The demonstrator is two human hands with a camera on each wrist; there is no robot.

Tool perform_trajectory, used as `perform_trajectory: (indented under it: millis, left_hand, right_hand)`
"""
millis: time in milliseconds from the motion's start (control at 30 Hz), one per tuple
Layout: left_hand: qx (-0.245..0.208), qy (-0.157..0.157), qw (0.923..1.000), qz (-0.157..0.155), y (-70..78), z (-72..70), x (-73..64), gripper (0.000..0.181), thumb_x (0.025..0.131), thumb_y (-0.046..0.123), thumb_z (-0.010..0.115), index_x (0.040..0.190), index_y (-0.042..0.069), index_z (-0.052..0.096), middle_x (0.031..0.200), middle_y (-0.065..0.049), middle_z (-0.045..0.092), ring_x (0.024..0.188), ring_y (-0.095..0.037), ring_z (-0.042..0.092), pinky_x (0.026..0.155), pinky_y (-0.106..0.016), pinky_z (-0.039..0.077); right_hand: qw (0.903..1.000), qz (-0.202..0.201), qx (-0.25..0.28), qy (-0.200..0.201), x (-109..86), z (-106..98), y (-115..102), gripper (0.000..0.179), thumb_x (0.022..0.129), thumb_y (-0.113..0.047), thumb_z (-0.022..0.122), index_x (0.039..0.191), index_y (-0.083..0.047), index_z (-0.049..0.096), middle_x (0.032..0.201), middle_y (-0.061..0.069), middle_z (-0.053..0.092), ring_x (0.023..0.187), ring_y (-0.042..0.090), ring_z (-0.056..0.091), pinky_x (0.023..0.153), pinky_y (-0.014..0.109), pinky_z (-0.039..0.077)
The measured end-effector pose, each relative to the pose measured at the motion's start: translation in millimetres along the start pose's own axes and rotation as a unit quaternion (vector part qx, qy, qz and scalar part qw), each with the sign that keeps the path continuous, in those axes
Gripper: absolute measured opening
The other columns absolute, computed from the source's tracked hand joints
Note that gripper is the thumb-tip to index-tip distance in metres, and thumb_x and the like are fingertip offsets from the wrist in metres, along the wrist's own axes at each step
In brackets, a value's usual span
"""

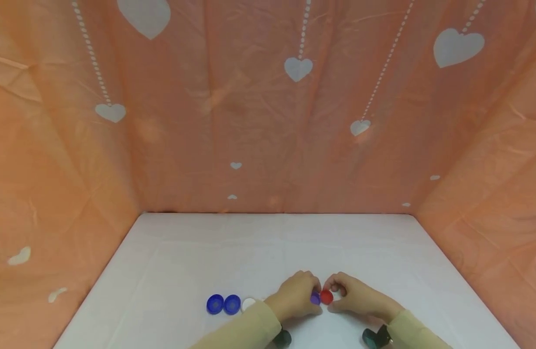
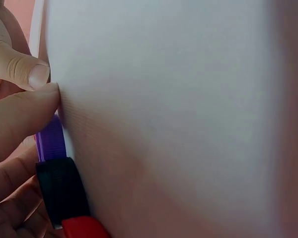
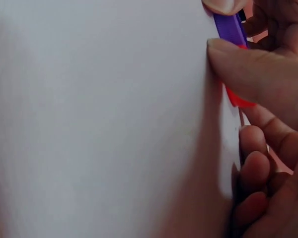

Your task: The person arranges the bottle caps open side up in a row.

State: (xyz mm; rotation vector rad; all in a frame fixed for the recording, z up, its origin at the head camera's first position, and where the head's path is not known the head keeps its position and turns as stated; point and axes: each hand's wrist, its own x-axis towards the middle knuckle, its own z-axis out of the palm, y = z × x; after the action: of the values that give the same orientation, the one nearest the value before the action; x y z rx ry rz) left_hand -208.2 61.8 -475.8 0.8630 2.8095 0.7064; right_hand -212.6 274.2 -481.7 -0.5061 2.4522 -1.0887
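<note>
My left hand holds a small purple bottle cap at its sides between thumb and fingers. Right beside it, a red bottle cap is pinched by my right hand, thumb at the near side and fingertip at the far side. The two caps sit edge to edge on the white table. In the left wrist view, a black cap stands next to the purple cap, followed by another red cap. My left hand hides these last two in the head view.
Two blue caps and a white cap lie in a row left of my left forearm. Orange cloth walls with pale hearts enclose the white table at the back and sides. Dark wrist devices hang under both sleeves.
</note>
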Motion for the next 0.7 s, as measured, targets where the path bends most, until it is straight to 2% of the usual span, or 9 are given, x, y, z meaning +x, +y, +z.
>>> perform_trajectory:
  millis: [267, 567, 633, 700]
  left_hand:
    - [0.015, 0.001, 0.9999, 0.001, 0.3, 1.7, 0.1, 0.036, 0.068, 0.035, 0.087, 0.095, 0.019, 0.069, 0.082, 0.012, 0.052, 0.078, -0.004, 0.047, 0.069, -0.022, 0.042]
    - [0.021, 0.008, 0.9997, 0.012, 2.1, 3.4, -1.7, 0.037, 0.067, 0.036, 0.087, 0.095, 0.020, 0.069, 0.082, 0.012, 0.053, 0.078, -0.003, 0.047, 0.068, -0.021, 0.041]
    - [0.013, 0.003, 0.9998, 0.014, 1.2, 2.5, -2.6, 0.039, 0.067, 0.037, 0.087, 0.097, 0.019, 0.070, 0.083, 0.012, 0.054, 0.079, -0.004, 0.048, 0.070, -0.021, 0.042]
    - [-0.013, -0.008, 0.9998, 0.009, -2.0, 0.2, -4.5, 0.043, 0.070, 0.039, 0.085, 0.102, 0.017, 0.069, 0.088, 0.012, 0.058, 0.083, -0.004, 0.051, 0.074, -0.022, 0.044]
  right_hand:
    - [1.0000, -0.007, -0.003, -0.006, -1.1, -1.9, 1.5, 0.035, 0.077, -0.030, 0.081, 0.104, -0.023, 0.061, 0.099, 0.001, 0.052, 0.094, 0.021, 0.046, 0.078, 0.031, 0.036]
    - [0.9998, -0.002, 0.016, -0.009, -4.8, -0.4, 3.6, 0.038, 0.076, -0.030, 0.082, 0.106, -0.021, 0.060, 0.102, 0.003, 0.051, 0.095, 0.022, 0.044, 0.079, 0.035, 0.034]
    - [0.9998, -0.007, 0.013, -0.009, -4.8, -0.5, 4.5, 0.038, 0.076, -0.031, 0.082, 0.106, -0.022, 0.060, 0.103, 0.002, 0.051, 0.096, 0.022, 0.045, 0.080, 0.033, 0.034]
    - [0.9997, -0.007, 0.017, -0.015, -4.6, -1.5, 5.9, 0.038, 0.077, -0.032, 0.081, 0.108, -0.022, 0.061, 0.102, 0.002, 0.052, 0.094, 0.021, 0.046, 0.078, 0.031, 0.036]
